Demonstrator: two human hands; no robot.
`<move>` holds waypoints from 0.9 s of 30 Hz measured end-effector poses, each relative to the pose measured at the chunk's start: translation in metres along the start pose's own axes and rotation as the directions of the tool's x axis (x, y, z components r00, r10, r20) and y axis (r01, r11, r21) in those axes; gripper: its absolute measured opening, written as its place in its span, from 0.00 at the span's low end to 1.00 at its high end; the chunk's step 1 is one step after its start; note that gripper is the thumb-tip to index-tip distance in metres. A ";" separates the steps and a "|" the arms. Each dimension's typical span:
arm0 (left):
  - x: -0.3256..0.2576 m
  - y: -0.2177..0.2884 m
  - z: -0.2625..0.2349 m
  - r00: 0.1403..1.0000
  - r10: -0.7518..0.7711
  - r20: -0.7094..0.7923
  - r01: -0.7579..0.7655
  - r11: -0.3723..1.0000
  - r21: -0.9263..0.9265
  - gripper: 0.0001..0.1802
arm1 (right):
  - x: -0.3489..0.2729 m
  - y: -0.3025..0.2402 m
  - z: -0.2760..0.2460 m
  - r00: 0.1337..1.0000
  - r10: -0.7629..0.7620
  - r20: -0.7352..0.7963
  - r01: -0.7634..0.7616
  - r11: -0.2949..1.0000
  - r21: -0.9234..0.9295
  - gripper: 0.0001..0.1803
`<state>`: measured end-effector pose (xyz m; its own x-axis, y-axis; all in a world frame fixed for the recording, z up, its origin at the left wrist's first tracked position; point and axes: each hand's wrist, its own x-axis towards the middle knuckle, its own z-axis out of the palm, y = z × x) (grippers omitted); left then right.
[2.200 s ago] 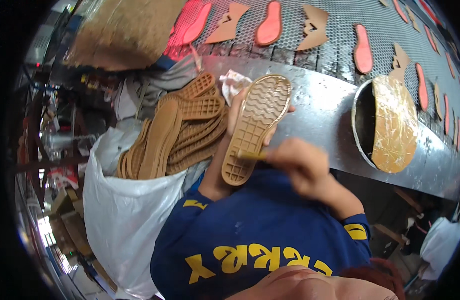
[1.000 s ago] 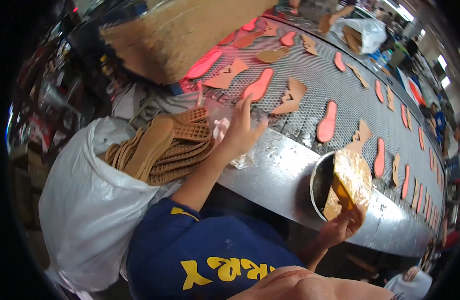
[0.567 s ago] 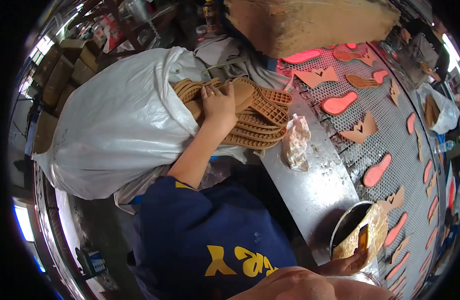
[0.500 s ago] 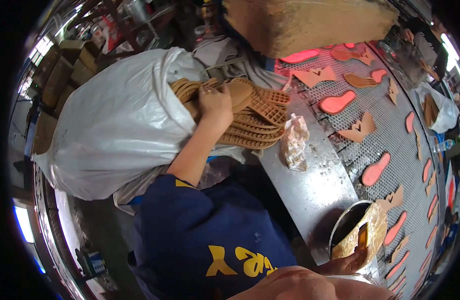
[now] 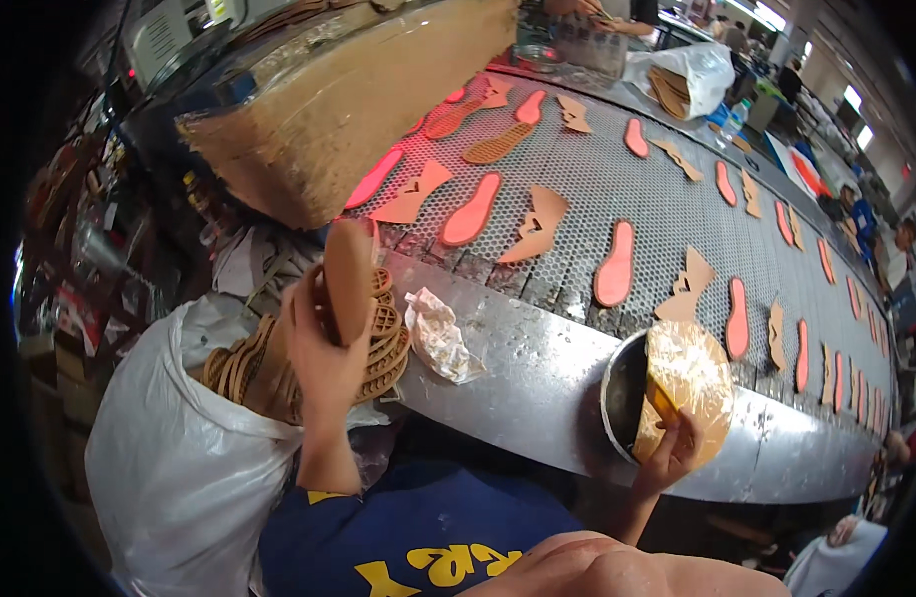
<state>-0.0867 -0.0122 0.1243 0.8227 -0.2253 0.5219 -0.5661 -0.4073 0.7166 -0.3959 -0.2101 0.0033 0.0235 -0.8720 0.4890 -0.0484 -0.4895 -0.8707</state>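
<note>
A perforated conveyor belt point(image 5: 617, 189) is seen running across the upper right, carrying at least twenty flat pieces, pink insoles and tan cut parts alternating. One white plastic sack point(image 5: 170, 468) is set at lower left, with a stack of tan outsoles point(image 5: 269, 363) lodged in its mouth. One tan outsole point(image 5: 349, 279) is held upright, long axis near vertical, clamped in the left hand point(image 5: 319, 348) just above that stack. One metal glue pot point(image 5: 632, 398) is fixed at the belt's near edge; the right hand point(image 5: 672, 453) is closed at its rim, apparently on a brush. The hands are held well apart. One crumpled rag point(image 5: 438, 338) lies between them.
</note>
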 end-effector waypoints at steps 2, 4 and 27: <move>-0.018 -0.023 0.021 0.985 0.134 0.110 -0.065 0.871 -0.487 0.28 | -0.001 -0.012 0.008 0.999 0.024 0.026 -0.023 0.999 -0.039 0.08; -0.033 -0.008 0.045 0.956 0.190 0.222 0.058 0.622 -0.781 0.27 | 0.004 -0.018 0.012 0.988 -0.088 0.125 0.118 0.958 -0.260 0.07; -0.114 -0.025 0.094 0.437 0.319 0.841 0.805 0.278 -0.524 0.34 | 0.005 -0.015 0.024 0.948 0.313 0.058 -0.317 0.945 0.079 0.08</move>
<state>-0.1612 -0.0594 0.0035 0.2217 -0.9727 0.0678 0.4786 0.1691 0.8616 -0.3715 -0.2073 0.0181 0.0653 -0.9801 0.1876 0.0253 -0.1864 -0.9822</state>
